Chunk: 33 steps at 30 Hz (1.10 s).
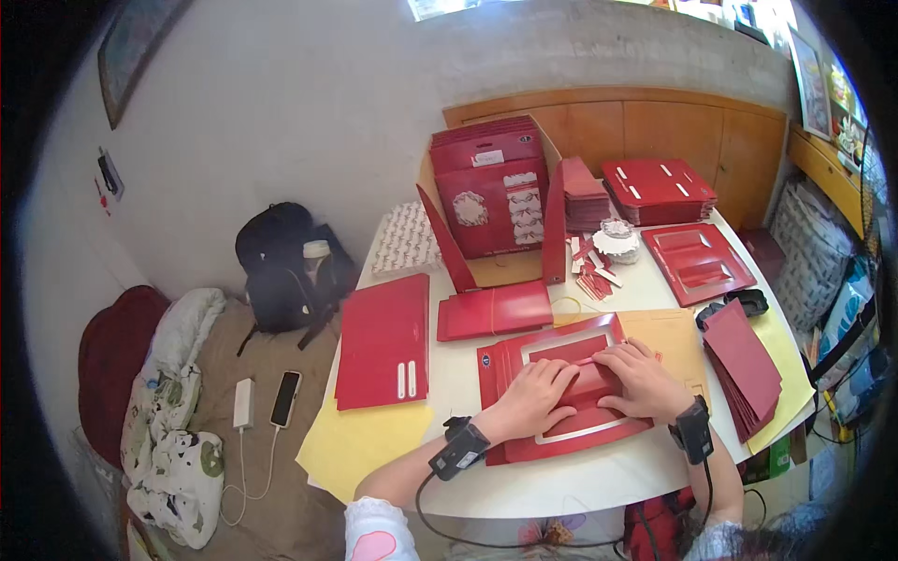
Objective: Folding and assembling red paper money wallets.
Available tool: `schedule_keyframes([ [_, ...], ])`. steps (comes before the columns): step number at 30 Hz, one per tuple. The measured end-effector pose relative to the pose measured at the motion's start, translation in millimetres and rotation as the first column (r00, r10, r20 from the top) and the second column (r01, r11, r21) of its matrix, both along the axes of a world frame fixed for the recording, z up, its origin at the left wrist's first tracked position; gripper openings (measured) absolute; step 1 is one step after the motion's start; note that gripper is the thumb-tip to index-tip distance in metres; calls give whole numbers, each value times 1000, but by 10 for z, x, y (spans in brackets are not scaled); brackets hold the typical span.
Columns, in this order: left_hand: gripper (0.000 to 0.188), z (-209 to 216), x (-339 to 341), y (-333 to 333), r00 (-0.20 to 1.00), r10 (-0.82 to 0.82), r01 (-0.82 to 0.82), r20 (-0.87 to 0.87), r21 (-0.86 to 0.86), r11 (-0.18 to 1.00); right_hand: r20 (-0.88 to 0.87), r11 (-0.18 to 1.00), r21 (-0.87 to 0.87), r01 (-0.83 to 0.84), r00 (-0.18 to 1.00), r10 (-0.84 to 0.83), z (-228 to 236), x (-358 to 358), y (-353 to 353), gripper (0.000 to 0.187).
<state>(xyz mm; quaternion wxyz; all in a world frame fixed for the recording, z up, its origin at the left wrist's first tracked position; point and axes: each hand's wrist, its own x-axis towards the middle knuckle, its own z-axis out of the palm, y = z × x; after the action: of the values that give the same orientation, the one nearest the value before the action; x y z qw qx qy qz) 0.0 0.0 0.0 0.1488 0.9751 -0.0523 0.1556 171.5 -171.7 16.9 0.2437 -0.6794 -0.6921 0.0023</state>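
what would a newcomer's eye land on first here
Likely the tall open cardboard box, red outside, brown inside, holding upright red printed packs at the back of the white table. Next, the left hand and right hand on a glossy red, white-framed card piece near the front.

Pkg (587, 385) on tbl (449, 488); box (554, 229) behind

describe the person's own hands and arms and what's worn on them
The fingers are gloveless. Black boxy devices are strapped to both wrists, each with a black cable; the left one bears a pale label. The left sleeve is white with a pink patch; the right sleeve is pale, partly hidden.
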Motion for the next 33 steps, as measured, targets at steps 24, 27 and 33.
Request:
schedule_keyframes([
  [24,47,2,36,-29,999,22,-21,31,-49,999,21,998,43,43,999,-44,-48,-44,30,54],
  [27,44,85,1,62,999,-40,41,11,-90,995,-1,998,46,41,999,-41,-51,-7,6,55],
  [33,46,120,-178,312,969,178,-198,173,107,974,-29,999,50,16,999,-15,3,69,-43,55],
])
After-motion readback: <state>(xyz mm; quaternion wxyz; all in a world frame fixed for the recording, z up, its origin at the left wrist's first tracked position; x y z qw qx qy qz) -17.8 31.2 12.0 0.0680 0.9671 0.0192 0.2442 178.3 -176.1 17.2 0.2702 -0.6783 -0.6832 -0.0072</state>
